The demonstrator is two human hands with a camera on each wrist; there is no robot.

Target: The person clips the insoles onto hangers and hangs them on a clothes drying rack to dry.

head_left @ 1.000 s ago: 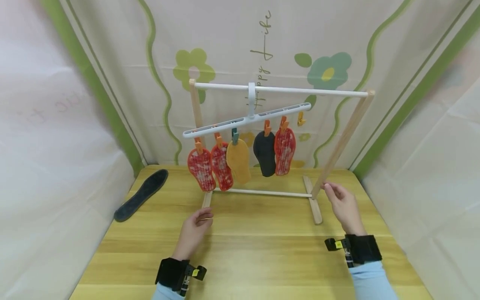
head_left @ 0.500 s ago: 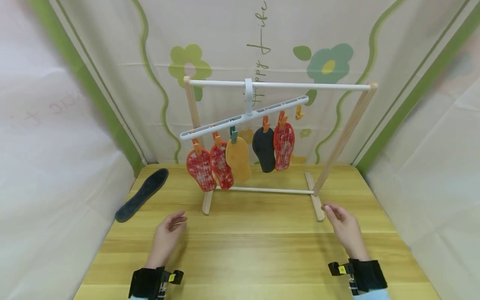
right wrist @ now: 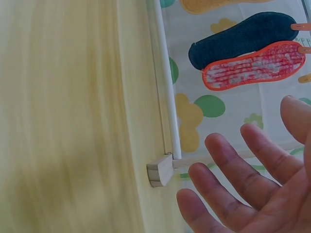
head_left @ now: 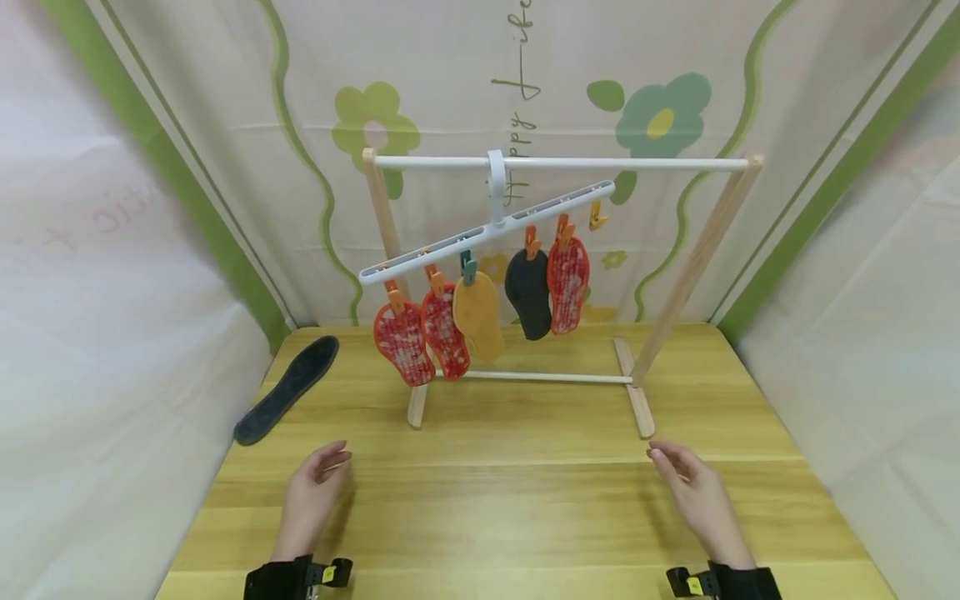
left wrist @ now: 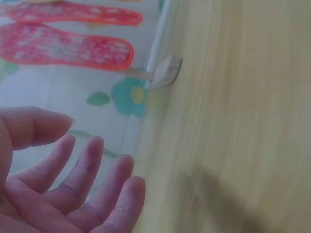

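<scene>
While both hands hover low over the wooden table (head_left: 487,508), nothing is held: the left hand (head_left: 311,496) and the right hand (head_left: 693,496) are seen with fingers loosely spread and relaxed, palms turned inward, each a little in front of one wooden foot of the drying rack (head_left: 555,162). The rack is stood at the back of the table, apart from both hands, and a white clip hanger (head_left: 487,233) is hung tilted from its top bar, its left end lower. Five insoles are clipped along it: two red patterned ones (head_left: 420,337) at the left, a yellow insole (head_left: 477,315), a dark insole (head_left: 528,293) and another red one (head_left: 567,285). One clip (head_left: 596,218) near the hanger's right end is seen empty. A further dark insole (head_left: 285,388) is laid flat on the table by the left edge, near the left hand but not touched. The step in hand is judged to be a pause between actions, with the rack set in place and the hands free. If the loose insole is to be hung, a reach to the left by the left hand would be called for, followed by a pinch of the empty clip.
</scene>
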